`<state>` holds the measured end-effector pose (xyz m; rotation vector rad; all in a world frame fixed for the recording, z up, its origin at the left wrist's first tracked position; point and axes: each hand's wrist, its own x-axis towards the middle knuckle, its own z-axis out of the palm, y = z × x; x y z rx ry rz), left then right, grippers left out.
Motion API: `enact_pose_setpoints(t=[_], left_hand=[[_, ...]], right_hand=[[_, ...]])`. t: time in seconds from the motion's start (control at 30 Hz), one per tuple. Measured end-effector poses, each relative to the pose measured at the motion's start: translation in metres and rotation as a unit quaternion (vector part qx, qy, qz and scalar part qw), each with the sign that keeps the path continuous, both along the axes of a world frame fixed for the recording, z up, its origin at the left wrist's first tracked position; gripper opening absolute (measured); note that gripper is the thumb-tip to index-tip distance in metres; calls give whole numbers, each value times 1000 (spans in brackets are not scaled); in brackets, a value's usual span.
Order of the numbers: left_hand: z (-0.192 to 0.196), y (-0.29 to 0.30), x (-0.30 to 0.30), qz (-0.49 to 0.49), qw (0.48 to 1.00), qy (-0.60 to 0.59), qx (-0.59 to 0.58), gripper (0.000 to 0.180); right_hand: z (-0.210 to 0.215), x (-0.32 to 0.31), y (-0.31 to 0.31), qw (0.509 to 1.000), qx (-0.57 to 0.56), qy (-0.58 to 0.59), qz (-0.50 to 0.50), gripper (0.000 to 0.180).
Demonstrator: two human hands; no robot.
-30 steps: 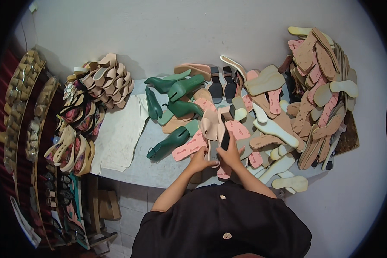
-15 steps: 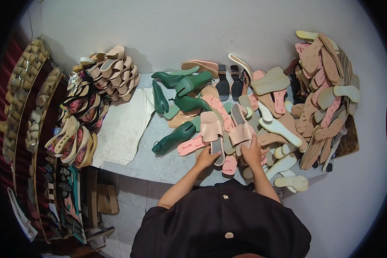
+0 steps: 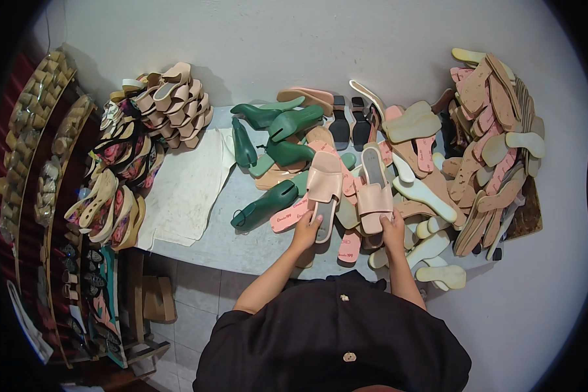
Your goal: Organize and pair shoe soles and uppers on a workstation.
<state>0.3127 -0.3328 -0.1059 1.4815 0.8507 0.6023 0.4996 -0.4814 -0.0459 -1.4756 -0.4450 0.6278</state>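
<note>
Head: left grip [image 3: 305, 233], right grip [image 3: 392, 233] hold beige sandals [image 3: 325, 186].

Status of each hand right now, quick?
Left hand: closed on the heel end of a beige-pink slide sandal.
Right hand: closed on a matching sandal, near its strap end.

Both hands [image 3: 305, 233] curled in grips, apart; bare forearms [image 3: 273, 277] angled inward.
</note>
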Motion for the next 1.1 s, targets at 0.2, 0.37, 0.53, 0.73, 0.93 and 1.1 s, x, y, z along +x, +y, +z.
enact_pose_setpoints(t=[0.2,0.37,0.53,0.73,0.93,1.1], left_hand=[[13,11,-6,20,999,-31,8,27],[7,14,-11,8,999,44,-4,29],[25,12,-14,9,992,103,79,33],[63,18,-20,30,968,100,230,45],[103,31,-22,50,921,97,373,59],[137,44,-21,56,867,98,486,72]], right_hand=[[2,-24,7,997,64,0,45,43],[-8,-43,14,995,12,4,104,47],[-8,-41,15,989,-75,-91,92,44],[0,-38,16,960,-171,-210,76,41],[47,-8,19,939,-181,-287,56,34],[123,35,42,915,-7,-383,125,20]])
